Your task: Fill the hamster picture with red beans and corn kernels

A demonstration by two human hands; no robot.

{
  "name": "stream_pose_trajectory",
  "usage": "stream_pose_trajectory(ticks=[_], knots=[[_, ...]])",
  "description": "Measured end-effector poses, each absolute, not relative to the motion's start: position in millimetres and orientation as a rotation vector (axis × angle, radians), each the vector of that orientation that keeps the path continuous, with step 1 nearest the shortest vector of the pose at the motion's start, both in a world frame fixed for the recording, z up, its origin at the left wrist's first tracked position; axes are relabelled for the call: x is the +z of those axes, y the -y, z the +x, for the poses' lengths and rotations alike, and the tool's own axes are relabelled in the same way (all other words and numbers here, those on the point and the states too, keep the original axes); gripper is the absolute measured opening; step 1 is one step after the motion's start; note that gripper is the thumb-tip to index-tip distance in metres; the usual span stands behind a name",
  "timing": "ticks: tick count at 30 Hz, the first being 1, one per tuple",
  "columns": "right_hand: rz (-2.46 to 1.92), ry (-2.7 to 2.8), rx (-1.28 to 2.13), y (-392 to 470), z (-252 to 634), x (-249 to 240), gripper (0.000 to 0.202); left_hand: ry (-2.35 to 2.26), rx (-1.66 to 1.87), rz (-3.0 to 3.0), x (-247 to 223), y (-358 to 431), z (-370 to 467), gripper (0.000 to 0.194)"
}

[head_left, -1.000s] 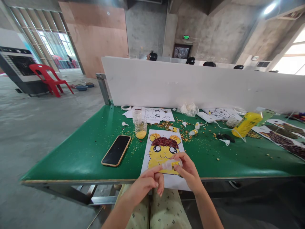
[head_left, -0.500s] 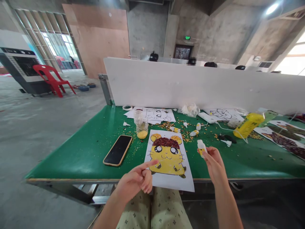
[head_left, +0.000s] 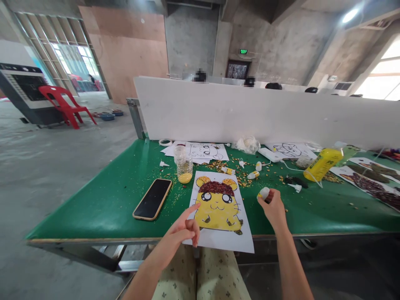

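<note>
Over the green table, the right hand pinches a small glue bottle between thumb and fingers, right of the hamster picture. The left hand points its index finger at the picture's left side, the other fingers loosely curled. A phone and a clear plastic bottle stand nearby, left of the picture.

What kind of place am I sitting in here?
Probably a craft workroom in an unfinished building: bare concrete wall, long green table with scattered seeds, and a seed-decorated animal picture.
</note>
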State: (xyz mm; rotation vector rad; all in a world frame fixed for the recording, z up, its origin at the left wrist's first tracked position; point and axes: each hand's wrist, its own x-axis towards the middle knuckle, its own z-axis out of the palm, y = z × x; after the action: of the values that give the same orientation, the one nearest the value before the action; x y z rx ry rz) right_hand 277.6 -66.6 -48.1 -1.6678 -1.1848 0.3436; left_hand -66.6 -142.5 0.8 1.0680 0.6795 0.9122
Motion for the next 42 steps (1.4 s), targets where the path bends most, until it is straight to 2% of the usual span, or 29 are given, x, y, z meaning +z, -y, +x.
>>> stream_pose_trajectory(ticks=[5,8,11,14,18,24,37,40,42], knots=[[-1.763,1.236,0.302,73.6,274.8,-43.5,0.065,-0.677,0.921,1.018,3.1,145.4,-60.0,0.074],[-1.754,1.254,0.059,83.9,268.4,-41.2,0.075,-0.673,0.920,1.008,3.7,146.3,-58.0,0.073],[-1.659,1.275,-0.213,93.5,255.0,-38.2,0.051,-0.677,0.910,1.010,2.2,145.7,-57.7,0.070],[-1.597,1.559,-0.024,93.1,238.9,-36.7,0.026,-0.670,0.899,1.025,1.1,144.6,-56.8,0.070],[-1.598,1.735,0.113,78.1,226.4,-40.1,0.017,-0.664,0.903,1.010,0.6,143.8,-54.6,0.072],[-1.654,1.776,0.124,68.5,228.4,-46.4,0.018,-0.626,0.914,1.029,-0.8,142.4,-53.6,0.070],[-1.668,1.817,0.178,76.9,216.3,-23.7,0.012,-0.361,0.928,0.934,-1.5,147.3,-42.7,0.084],[-1.569,1.776,0.239,101.4,195.0,-6.6,0.012,-0.359,0.906,1.004,2.5,150.6,-37.4,0.087],[-1.306,1.605,0.464,120.7,173.4,5.6,0.010,-0.380,0.885,1.112,6.6,153.5,-33.0,0.086]])
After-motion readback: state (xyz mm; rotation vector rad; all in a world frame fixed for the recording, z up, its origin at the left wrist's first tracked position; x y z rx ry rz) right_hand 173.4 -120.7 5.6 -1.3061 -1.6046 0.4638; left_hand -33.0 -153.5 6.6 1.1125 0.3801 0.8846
